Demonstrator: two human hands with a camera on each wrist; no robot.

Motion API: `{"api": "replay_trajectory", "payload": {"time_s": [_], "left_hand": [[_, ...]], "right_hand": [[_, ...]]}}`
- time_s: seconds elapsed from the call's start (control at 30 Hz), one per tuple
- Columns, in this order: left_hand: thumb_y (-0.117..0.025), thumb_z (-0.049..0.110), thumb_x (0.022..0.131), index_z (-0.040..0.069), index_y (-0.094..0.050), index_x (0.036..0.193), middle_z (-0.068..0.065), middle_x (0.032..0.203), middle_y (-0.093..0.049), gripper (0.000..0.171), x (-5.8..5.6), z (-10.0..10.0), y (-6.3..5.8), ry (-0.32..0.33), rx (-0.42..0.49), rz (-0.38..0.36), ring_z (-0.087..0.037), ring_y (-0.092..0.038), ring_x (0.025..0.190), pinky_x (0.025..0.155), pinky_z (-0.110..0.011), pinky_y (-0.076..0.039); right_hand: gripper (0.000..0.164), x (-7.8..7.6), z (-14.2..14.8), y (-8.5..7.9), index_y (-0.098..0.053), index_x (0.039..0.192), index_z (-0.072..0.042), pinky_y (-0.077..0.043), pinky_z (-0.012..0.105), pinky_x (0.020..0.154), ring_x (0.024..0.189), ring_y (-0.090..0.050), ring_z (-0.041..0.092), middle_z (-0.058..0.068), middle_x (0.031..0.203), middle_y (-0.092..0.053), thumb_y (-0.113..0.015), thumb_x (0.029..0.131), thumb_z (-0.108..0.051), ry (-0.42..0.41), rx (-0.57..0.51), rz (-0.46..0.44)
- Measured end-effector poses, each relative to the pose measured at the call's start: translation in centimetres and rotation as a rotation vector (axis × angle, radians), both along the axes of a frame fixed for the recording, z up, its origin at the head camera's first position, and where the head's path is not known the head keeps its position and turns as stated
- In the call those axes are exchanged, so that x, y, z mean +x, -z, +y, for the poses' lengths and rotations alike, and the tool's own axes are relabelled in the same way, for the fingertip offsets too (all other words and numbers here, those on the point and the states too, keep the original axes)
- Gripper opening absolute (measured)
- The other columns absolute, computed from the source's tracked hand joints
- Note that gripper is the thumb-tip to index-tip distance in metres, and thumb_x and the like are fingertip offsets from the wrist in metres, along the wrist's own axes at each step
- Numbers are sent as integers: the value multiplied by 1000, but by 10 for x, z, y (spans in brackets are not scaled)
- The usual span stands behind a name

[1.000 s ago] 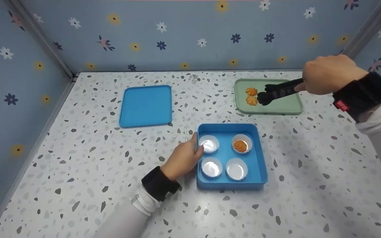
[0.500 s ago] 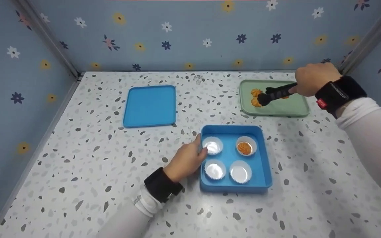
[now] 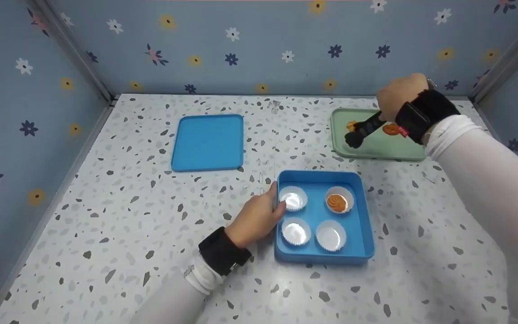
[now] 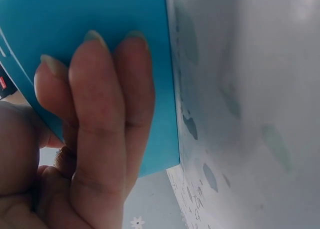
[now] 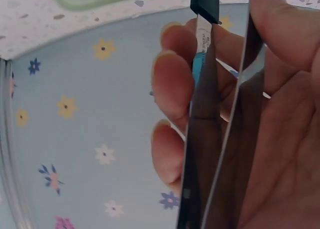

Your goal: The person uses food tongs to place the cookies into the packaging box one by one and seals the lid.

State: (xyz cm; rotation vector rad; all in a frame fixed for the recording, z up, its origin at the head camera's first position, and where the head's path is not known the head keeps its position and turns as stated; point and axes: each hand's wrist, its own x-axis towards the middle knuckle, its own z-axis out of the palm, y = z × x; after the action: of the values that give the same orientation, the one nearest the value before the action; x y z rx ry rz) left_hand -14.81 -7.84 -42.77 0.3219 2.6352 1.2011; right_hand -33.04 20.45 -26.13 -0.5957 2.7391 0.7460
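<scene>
My left hand (image 3: pixel 256 218) holds the left wall of a square blue box (image 3: pixel 368 229), thumb over the rim and fingers against the outer side. Inside the box stand several white paper baking cups (image 3: pixel 331 236); the back right one holds an orange swirled cookie (image 3: pixel 336 203). My right hand (image 3: pixel 398 96) grips black-tipped tongs (image 3: pixel 363 130) over the left part of a green tray (image 3: pixel 376 156). One golden cookie (image 3: pixel 352 125) shows just behind the tongs' tips, which cover the spot in front of it. In the right wrist view, fingers and thumb lie on either side of the tongs' arms (image 5: pixel 202 134).
A flat blue lid (image 3: pixel 209 144) lies on the speckled table at the back left. A darker cookie (image 3: pixel 391 129) is on the tray, below my right hand. Flower-patterned walls (image 3: pixel 259 49) enclose the back and both sides.
My right hand has moved left and the tongs' tips have come over the nearer golden cookie, now hidden. The darker cookie has come into view. My left hand keeps its hold on the box.
</scene>
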Motion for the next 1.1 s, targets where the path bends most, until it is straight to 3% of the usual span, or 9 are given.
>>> {"api": "replay_trajectory", "payload": {"time_s": [0.2,0.63,0.87,1.1], "left_hand": [[-50,25,104,-8,-18,154,4,56,-45,68,0,0,0,-5,22,-28,-10,-43,43,40,-27,-41],[-50,26,103,-9,-18,153,2,58,-47,68,0,0,-1,-7,26,-39,-11,-45,44,42,-28,-44],[-50,26,104,-8,-19,153,2,58,-47,68,0,1,-1,-5,3,-27,-11,-45,45,43,-28,-44],[-50,26,104,-9,-20,153,1,59,-49,68,0,1,0,-2,-15,-13,-11,-46,46,44,-29,-45]], "right_hand": [[23,-4,-16,-3,-60,71,-4,-46,56,75,66,-54,31,11,65,-56,-65,92,-15,-13,59,4],[17,-24,-12,6,-63,78,3,-42,65,79,74,-56,44,19,71,-59,-62,91,-8,21,77,-73],[21,-30,-5,12,-59,69,-4,-44,48,66,63,-50,27,10,65,-55,-64,89,-5,-17,41,-39],[29,-26,-10,16,-54,63,-6,-41,41,59,59,-43,22,6,61,-48,-60,92,-2,-67,58,-5]]}}
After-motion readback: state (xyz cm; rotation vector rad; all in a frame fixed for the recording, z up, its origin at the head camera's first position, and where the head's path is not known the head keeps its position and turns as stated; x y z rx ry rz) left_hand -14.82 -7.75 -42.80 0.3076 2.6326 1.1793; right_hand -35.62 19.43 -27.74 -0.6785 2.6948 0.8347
